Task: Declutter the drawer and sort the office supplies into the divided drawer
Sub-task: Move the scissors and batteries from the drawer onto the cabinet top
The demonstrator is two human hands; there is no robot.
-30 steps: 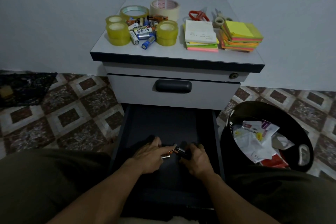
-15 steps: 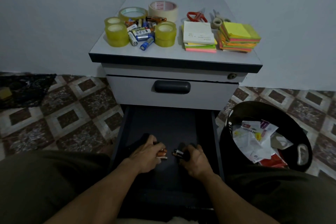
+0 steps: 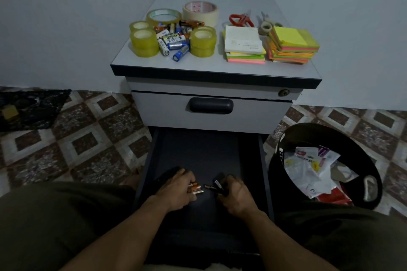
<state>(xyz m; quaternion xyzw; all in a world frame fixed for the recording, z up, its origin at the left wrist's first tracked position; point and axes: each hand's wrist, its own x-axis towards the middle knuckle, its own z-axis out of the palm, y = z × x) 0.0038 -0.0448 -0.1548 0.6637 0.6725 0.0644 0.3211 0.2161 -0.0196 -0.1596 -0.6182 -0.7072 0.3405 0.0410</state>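
Both hands were down in the open drawer (image 3: 198, 154) at the lower middle of the frame. The left hand (image 3: 176, 191) had its fingers curled round a few orange batteries (image 3: 196, 189), bunched side by side so that several could be lifted in one go. The right hand (image 3: 236, 196) was closed likewise on dark batteries (image 3: 215, 184), their ends sticking out toward the left hand. The two hands were near each other but apart. The rest of the drawer floor looked bare, though it was too dim to be sure, and no dividers could be made out.

On the cabinet top (image 3: 211, 68), upper middle, the supplies lay grouped by kind: tape rolls (image 3: 144, 43) ringing a battery pile (image 3: 174, 39), notes (image 3: 293, 44) stacked to the right, scissors (image 3: 240, 20) behind them. That grouping suggested the emptying was almost done, and the held batteries probably belonged with the pile. A bin (image 3: 278, 171) at lower right held paper scraps, likely the discards
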